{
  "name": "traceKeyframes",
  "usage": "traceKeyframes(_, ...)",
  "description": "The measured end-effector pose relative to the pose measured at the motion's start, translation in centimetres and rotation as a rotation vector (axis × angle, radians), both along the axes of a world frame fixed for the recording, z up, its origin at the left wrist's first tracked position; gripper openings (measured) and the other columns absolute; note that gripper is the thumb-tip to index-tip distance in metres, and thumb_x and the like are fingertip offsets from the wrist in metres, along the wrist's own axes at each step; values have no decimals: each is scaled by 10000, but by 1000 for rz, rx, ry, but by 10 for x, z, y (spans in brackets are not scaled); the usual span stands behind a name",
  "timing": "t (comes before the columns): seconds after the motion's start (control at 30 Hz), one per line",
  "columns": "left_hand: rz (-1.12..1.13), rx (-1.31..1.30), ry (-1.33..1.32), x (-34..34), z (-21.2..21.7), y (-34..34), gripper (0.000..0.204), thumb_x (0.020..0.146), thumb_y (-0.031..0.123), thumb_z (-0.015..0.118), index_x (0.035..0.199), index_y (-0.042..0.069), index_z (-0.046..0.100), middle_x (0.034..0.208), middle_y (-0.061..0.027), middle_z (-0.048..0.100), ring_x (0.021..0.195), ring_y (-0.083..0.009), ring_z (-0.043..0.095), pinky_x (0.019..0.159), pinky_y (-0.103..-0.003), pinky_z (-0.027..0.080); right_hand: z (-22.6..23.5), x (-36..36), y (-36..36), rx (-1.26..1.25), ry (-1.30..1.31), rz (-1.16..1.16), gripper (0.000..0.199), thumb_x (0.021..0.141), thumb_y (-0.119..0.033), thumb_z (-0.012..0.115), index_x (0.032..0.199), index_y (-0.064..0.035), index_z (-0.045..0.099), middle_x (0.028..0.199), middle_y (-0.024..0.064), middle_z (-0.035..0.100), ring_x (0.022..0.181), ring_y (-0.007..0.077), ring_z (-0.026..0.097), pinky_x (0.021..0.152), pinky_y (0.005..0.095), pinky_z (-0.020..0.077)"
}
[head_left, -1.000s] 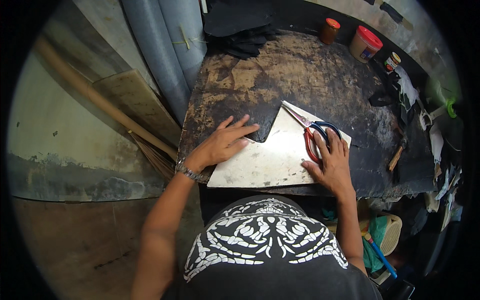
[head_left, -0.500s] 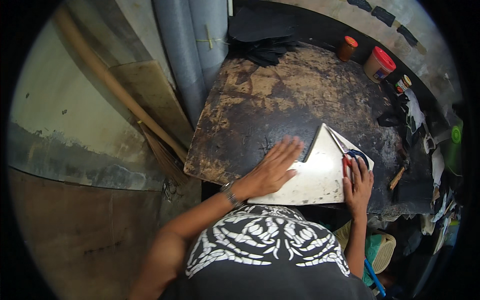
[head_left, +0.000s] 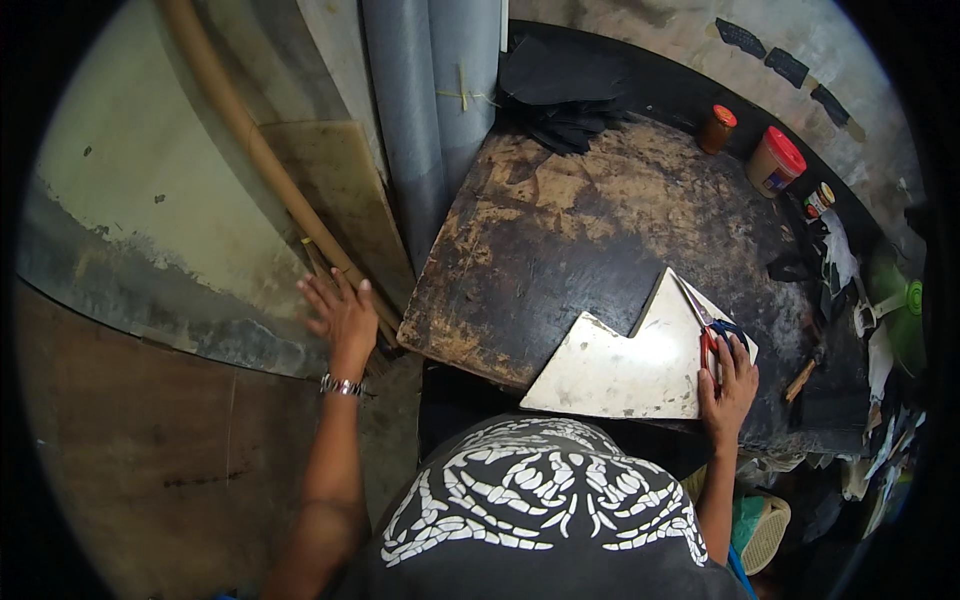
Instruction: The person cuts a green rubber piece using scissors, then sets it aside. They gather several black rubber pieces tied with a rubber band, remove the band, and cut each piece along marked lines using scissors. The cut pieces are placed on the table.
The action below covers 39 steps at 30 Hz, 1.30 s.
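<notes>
Right hand (head_left: 728, 385) flat on pale sheet (head_left: 620, 370), fingers at scissors (head_left: 708, 325); left hand (head_left: 343, 315) grip open, beside pole (head_left: 262, 160).

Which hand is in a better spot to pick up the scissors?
The right hand. It already rests on the red-handled scissors lying on the pale cut sheet. The left hand is far off to the side, spread open by the bamboo pole beyond the worn table.

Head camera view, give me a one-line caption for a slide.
Right hand rests on scissors atop a pale notched sheet on a worn dark table; left hand reaches out beside it.
</notes>
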State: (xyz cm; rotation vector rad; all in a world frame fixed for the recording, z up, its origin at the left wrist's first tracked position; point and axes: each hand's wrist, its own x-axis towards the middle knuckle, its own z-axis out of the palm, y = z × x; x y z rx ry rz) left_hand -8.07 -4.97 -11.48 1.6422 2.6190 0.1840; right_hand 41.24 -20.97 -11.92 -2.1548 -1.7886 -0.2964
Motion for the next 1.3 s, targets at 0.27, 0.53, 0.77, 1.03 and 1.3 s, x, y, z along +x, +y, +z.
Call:
traceKeyframes(0.27, -1233, 192, -210, 137, -31, 12, 575, 1011, 492, 355, 1512, 212, 332, 1606, -100, 209, 1465, -357, 198, 1105, -701, 106, -1, -7, 4, 85, 68, -44, 520, 863, -288, 646, 1353, -131, 567, 1417, 149, 496, 1290, 362, 473, 1068, 457, 353)
traceKeyframes(0.53, -716, 137, 59, 145, -19, 150, 550, 1007, 496, 334, 1496, 247, 355, 1590, -116, 253, 1451, -347, 249, 1070, -742, 132, 2, -31, 27, 101, 55, -100, 547, 846, -356, 650, 1332, -117, 572, 1394, 156, 500, 1290, 321, 469, 1004, 476, 374)
traceKeyframes(0.77, -683, -46, -486, 94, 7, 72, 699, 1004, 524, 322, 1556, 115, 193, 1627, -158, 79, 1494, -369, -63, 1163, -575, -25, 3, -49, 65, 46, 4, -127, 552, 872, -414, 596, 1352, -145, 552, 1394, 146, 496, 1302, 306, 459, 1068, 585, 267)
traceKeyframes(1.03, -1102, -49, -426, 139, 8, 0, 817, 873, 440, 599, 1487, -19, 316, 1549, -192, 324, 1467, -379, 209, 1171, -540, 7, 23, 51, 101, 343, 179, 91, 260, 836, -258, 652, 969, -35, 626, 1055, 165, 597, 996, 333, 545, 859, 443, 409)
traceKeyframes(1.3, -951, -25, -558, 140, 12, 0, 621, 875, 302, 598, 1405, 2, 475, 1437, -167, 497, 1425, -359, 318, 1180, -538, 59, 23, 335, 139, 139, 288, -1039, 709, 762, -354, 763, 1302, -85, 391, 1258, 220, 528, 1175, 410, 533, 950, 511, 455)
